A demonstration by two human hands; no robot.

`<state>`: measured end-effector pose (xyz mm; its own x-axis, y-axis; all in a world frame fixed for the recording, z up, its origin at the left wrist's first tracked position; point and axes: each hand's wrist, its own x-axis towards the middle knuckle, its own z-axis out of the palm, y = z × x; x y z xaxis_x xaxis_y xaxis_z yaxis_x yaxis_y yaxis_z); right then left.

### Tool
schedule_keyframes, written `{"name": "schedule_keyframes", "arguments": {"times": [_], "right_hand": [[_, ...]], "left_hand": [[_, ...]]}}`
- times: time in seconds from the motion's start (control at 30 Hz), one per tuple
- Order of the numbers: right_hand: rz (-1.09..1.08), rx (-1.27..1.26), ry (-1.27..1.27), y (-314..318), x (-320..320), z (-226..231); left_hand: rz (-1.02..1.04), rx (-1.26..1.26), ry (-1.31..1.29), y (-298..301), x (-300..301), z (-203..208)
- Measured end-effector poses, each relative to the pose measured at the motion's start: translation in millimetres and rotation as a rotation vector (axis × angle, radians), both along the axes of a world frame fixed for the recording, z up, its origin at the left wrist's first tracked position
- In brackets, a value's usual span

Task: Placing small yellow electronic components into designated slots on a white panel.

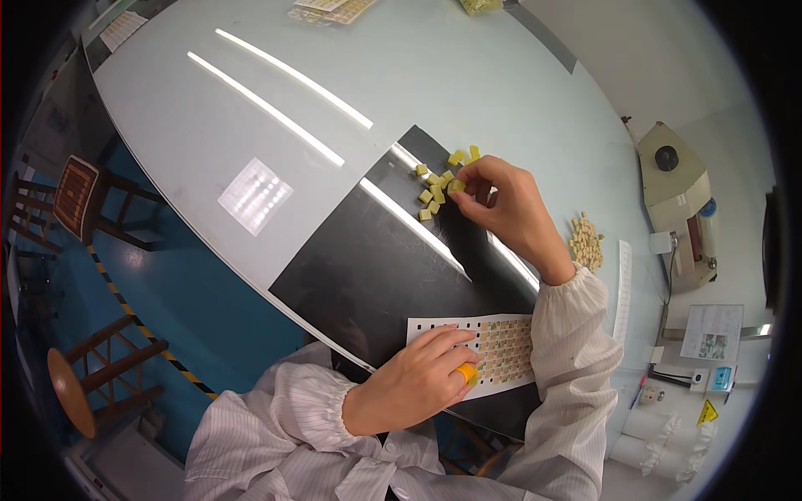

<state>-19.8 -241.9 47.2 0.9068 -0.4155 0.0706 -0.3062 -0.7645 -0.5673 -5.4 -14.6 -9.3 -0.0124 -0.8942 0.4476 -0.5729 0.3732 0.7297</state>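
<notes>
My right hand [511, 209] is closed in a pinch on a small yellow-green cube [455, 185], at the edge of a loose group of similar cubes [434, 194] on the black mat [351, 259]. Lower down, my left hand [422, 376] rests over a white sheet [501, 386] printed with rows of small tan and green squares. Its fingers are curled together. A bright yellow-orange piece [466, 372] shows at the fingers, with a bit of yellow-green beside it; whether it is worn or held is unclear. The palm side of the left hand is hidden.
Right of my right forearm lies a heap of small pale pieces [586, 242] and a narrow white paper strip [622, 288]. A beige machine [681, 200] stands at the far right. A clear square sheet [256, 196] lies left of the mat; wooden stools [71, 392] stand beyond the table edge.
</notes>
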Motion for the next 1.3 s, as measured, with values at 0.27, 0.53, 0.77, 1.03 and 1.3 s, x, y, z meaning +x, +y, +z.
{"name": "schedule_keyframes", "arguments": {"times": [0.27,0.53,0.77,1.03,1.3], "right_hand": [[0.061,-0.045,-0.025,-18,10,-2],[0.118,0.002,0.138,-25,19,5],[0.135,0.019,0.103,-25,7,2],[0.016,0.134,0.042,43,-83,29],[0.110,0.078,0.103,109,-156,29]], "left_hand": [[-0.010,-0.001,-0.004,0,-1,-2],[-0.019,0.008,-0.026,1,0,-3],[-0.028,0.009,-0.007,2,-2,-2],[0.065,0.013,0.021,-2,0,4],[0.070,0.011,-0.036,-5,0,6]]}}
